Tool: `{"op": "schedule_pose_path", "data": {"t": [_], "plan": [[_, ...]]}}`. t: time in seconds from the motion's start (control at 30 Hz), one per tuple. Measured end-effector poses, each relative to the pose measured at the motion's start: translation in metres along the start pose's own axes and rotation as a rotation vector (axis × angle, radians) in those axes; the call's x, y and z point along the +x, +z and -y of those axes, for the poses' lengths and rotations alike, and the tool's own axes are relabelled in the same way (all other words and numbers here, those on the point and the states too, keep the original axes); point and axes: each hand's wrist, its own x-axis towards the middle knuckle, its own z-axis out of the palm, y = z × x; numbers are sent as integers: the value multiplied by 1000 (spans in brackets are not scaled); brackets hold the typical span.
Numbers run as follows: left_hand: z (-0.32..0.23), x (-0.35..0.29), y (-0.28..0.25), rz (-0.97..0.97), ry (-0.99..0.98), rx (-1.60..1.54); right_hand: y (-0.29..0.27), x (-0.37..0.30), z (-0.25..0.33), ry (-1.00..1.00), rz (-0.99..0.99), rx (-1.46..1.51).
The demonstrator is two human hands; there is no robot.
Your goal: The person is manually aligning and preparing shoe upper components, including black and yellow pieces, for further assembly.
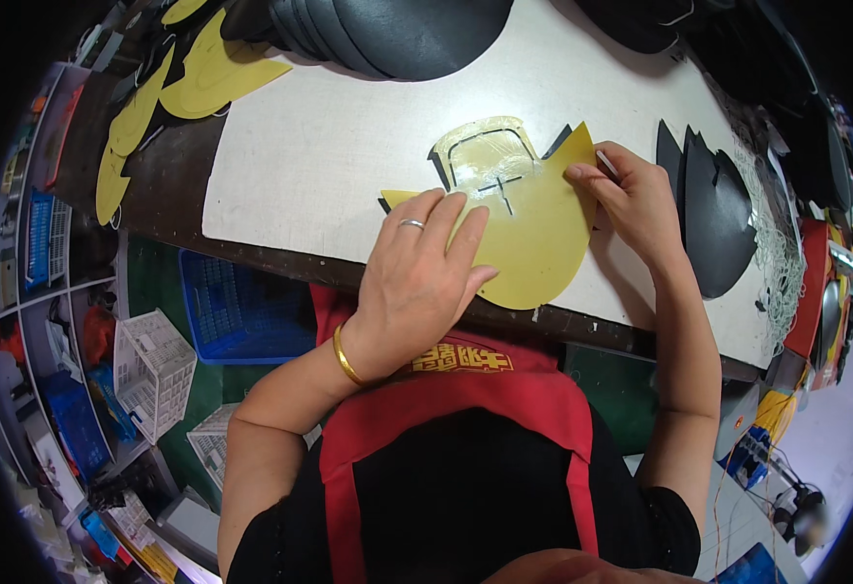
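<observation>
A rounded yellow sheet piece (543, 243) with pointed side tabs and a black underside lies at the table's near edge. Its glossy upper tab carries a black outline, and a black cross mark sits below that. My left hand (421, 258), with a ring and a gold bangle, rests on its left part, fingers spread. At the right edge my right hand (635, 200) pinches the piece between thumb and fingers. A short pale sliver shows by the right fingers; what it is I cannot tell.
The white tabletop (300, 185) holds stacked black pieces (407, 39) at the far side and more (718, 214) at the right, beside tangled pale thread (781, 253). Yellow pieces (202, 73) lie far left. A blue crate (241, 311) and white basket (154, 375) stand below.
</observation>
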Motion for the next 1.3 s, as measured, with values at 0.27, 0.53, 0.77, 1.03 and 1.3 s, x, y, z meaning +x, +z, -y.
{"op": "schedule_pose_path", "data": {"t": [0.27,0.53,0.77,1.03,1.3], "plan": [[-3,0,3,13,-9,-22,1,7,6,-21,14,-40],[-4,-1,4,15,-28,-36,2,6,8,-41,5,-138],[-6,2,6,13,-16,-42,3,7,-1,-81,-26,-68],[-6,2,8,2,-11,-3,1,10,5,-48,24,-99],[-9,0,8,91,-58,80,-14,7,34,-530,-414,-206]]}}
